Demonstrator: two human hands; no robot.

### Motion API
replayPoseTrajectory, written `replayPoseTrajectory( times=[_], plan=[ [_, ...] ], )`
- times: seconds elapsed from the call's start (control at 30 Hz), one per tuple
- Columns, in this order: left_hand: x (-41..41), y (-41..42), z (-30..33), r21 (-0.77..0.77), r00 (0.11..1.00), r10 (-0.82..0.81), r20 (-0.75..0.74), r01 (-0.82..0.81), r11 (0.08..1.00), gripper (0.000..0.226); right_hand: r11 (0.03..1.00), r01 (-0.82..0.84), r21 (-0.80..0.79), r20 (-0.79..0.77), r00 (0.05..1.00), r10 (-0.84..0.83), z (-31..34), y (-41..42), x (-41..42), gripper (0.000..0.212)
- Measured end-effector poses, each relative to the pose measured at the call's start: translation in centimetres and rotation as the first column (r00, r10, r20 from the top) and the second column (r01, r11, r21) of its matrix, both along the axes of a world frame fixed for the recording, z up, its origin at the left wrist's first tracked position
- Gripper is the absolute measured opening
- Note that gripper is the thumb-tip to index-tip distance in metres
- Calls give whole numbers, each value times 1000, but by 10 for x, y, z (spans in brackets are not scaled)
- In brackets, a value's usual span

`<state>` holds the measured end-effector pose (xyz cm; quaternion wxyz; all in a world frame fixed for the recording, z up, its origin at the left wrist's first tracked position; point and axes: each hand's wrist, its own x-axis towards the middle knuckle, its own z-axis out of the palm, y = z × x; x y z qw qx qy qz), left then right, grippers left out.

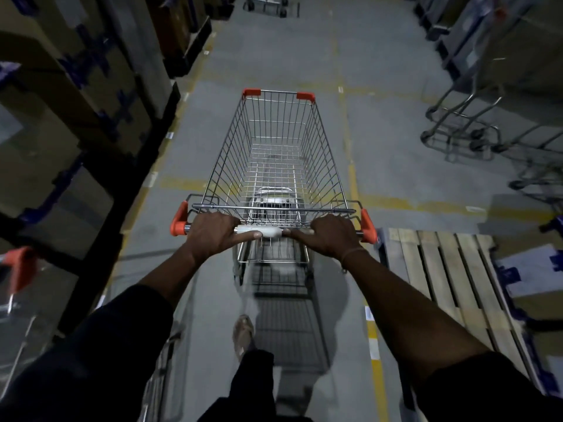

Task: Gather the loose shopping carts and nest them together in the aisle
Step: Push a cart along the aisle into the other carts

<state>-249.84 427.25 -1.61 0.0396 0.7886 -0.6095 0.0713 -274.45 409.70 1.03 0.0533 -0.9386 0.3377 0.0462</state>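
The shopping cart (275, 159) stands mid-frame in the aisle, its basket bare; the left hand (213, 234) and right hand (327, 236) both grasp its handle bar (262, 231); more carts (475, 129) wait at right and another cart (265, 3) at the top edge; nesting seemingly remains undone.

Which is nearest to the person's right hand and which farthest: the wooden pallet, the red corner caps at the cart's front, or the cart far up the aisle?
From the right hand:
1. Wooden pallet, on the floor just right of it.
2. Red corner caps, at the basket's far end.
3. Distant cart, top of the aisle.
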Motion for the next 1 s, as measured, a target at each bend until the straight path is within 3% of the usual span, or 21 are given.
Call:
replayPoseTrajectory(
  times=[0.13, 0.23, 0.43, 0.6, 0.8, 1.0],
  plan=[
    [57, -56, 2, 5, 1000, 6, -26, -6, 1000, 90, 1000, 23, 10, -41, 999, -23, 7, -63, 40, 116],
    [99, -98, 1, 59, 999, -9, -36, 11, 998, 92, 998, 42, 42, -72, 997, -39, 11, -99, 78, 105],
    [165, -180, 4, 125, 998, -29, -61, 36, 992, 105, 997, 82, 15, -92, 992, -80, 13, -170, 141, 113],
    [212, -258, 8, 147, 996, -63, -58, 70, 987, 102, 991, 126, 38, -86, 989, -123, 17, -236, 185, 96],
    [268, -366, 7, 125, 997, -70, -32, 73, 990, 95, 989, 144, 28, -60, 988, -142, 15, -339, 239, 99],
    [317, -483, -3, 120, 996, 69, 54, -75, 990, 98, 979, 188, 77, -24, 982, -187, 13, -457, 289, 99]
  ],
)
